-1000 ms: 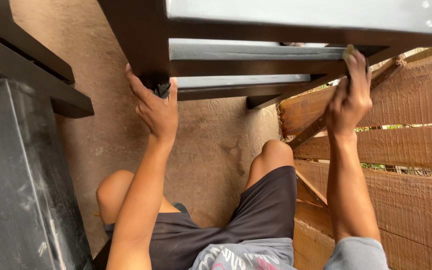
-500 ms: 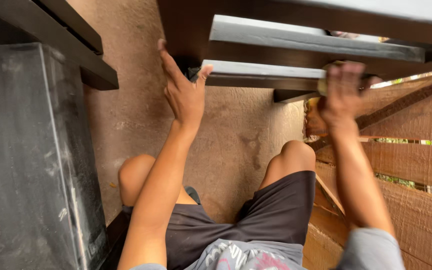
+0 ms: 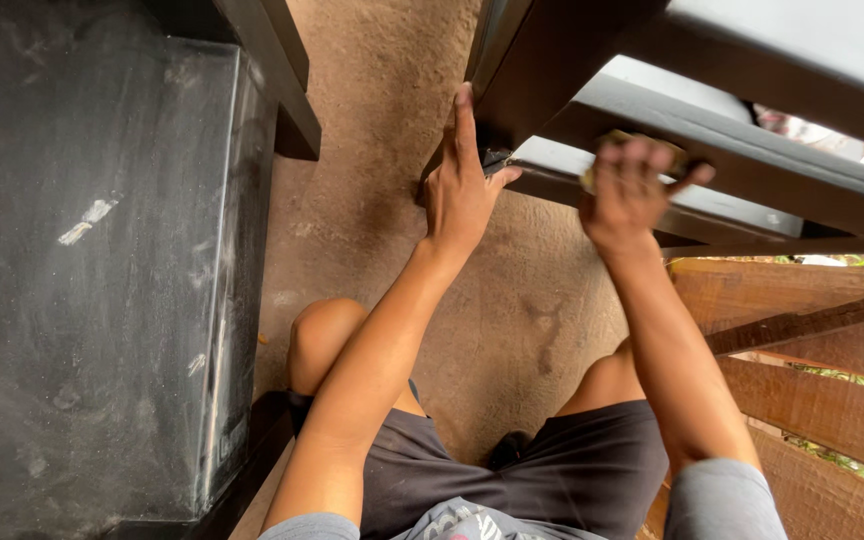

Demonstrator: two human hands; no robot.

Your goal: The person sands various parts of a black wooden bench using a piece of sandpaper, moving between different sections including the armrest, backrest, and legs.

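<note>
Grey shorts [image 3: 572, 470] and bare knees [image 3: 322, 335], nearest the camera, above a brown earthen floor [image 3: 382, 200]. Dark dusty cabinet [image 3: 82, 260] at the left edge; brown wooden slat fence [image 3: 812, 340] at the right. Left hand [image 3: 460, 190]: fingers held together and extended, laid flat along the dark wooden frame post [image 3: 542, 70], thumb hooked under its lower corner. Right hand [image 3: 630, 195]: blurred, fingers curled over the edge of a grey slat [image 3: 712, 110] of the frame, closed on a small yellowish object [image 3: 624, 138], kind not discernible. Further grey slats lie beyond, well apart from both hands.
</note>
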